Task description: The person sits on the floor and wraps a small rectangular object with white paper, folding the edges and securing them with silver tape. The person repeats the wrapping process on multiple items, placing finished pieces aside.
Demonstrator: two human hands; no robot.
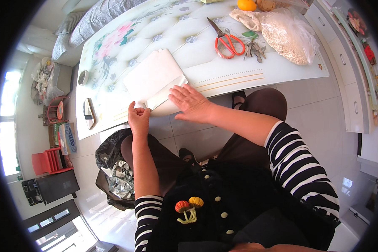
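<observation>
A white sheet or flat pouch (pixel 156 74) lies near the front edge of the table, with a strip along its near side folded over. That folded strip (pixel 167 93) has a silvery sheen. My left hand (pixel 139 118) pinches the near left corner of the sheet between thumb and fingers. Spread flat, my right hand (pixel 192 104) rests its fingertips on the right part of the fold and grips nothing. What is under the fold is hidden.
On the table (pixel 220 85) are red-handled scissors (pixel 228 42), keys (pixel 255 52), a clear bag of pale pieces (pixel 286 37), an orange fruit (pixel 246 4) and a phone (pixel 89 113). A black bag (pixel 108 151) holding crumpled foil (pixel 121 179) stands by my left leg.
</observation>
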